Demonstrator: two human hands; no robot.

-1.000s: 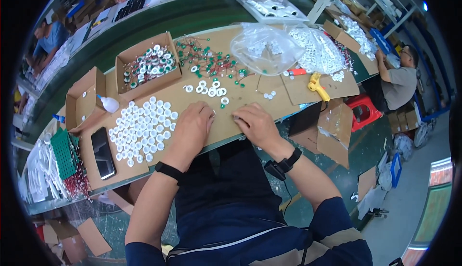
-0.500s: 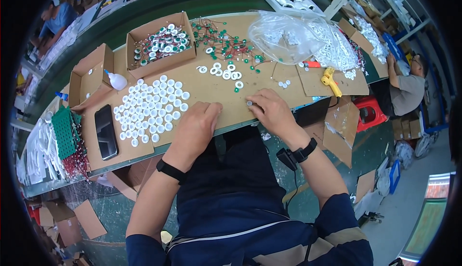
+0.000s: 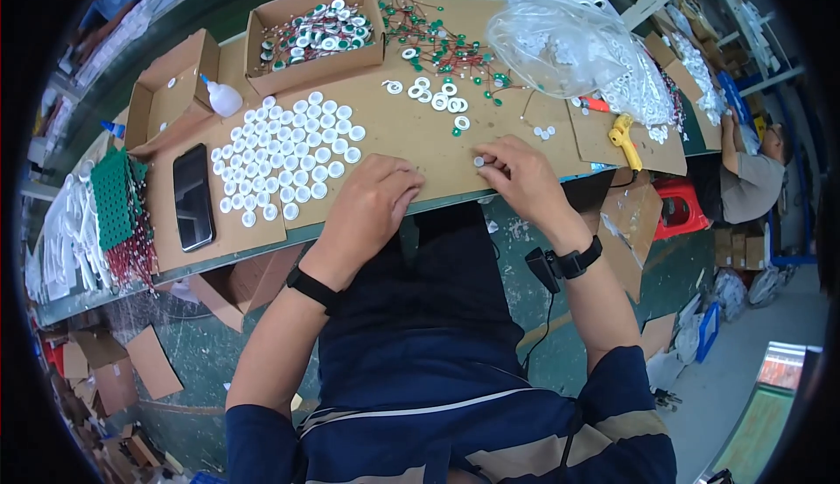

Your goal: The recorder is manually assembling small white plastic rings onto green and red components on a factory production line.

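Note:
My right hand [image 3: 521,178] pinches a small grey disc [image 3: 479,161] between thumb and fingertips, just above the cardboard-covered front of the bench. My left hand [image 3: 372,202] rests at the bench edge with its fingers curled together; whatever they may hold is hidden. Left of it, many round white caps [image 3: 289,147] lie spread in a patch. Beyond my hands sit several white rings [image 3: 440,101] and a small green disc [image 3: 456,132]. A few small pale discs [image 3: 544,132] lie to the right of my right hand.
Wired green discs [image 3: 446,46] lie at the back near a cardboard box [image 3: 359,57] of assembled pieces. A squeeze bottle [image 3: 224,97] and a phone [image 3: 192,197] are at left. A plastic bag [image 3: 547,46] and a yellow glue gun [image 3: 623,141] lie right. Another person [image 3: 752,178] sits far right.
The head view has shifted, so the bench contents appear higher and mostly farther right. My right hand keeps its pinch on the grey disc; my left hand stays curled at the bench edge.

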